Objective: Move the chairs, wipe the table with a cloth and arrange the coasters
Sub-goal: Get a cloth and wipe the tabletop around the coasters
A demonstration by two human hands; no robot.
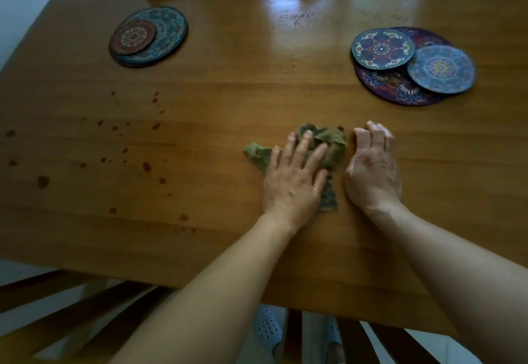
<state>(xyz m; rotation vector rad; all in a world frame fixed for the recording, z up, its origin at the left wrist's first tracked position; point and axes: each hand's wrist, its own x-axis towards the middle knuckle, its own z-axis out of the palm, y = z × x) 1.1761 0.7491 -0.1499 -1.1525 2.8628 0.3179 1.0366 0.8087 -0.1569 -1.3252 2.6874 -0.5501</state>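
Pressed bunched cloth [331,146] under flat left grip [294,175], rested right grip [371,166] loose and empty beside it, risked smearing lower-left red spots [146,166] across the bench [228,92]

Home dining room, I think.
I see a wooden table [243,77], patterned coasters [383,48] toward its far corners, a chair [71,320] at its near edge.
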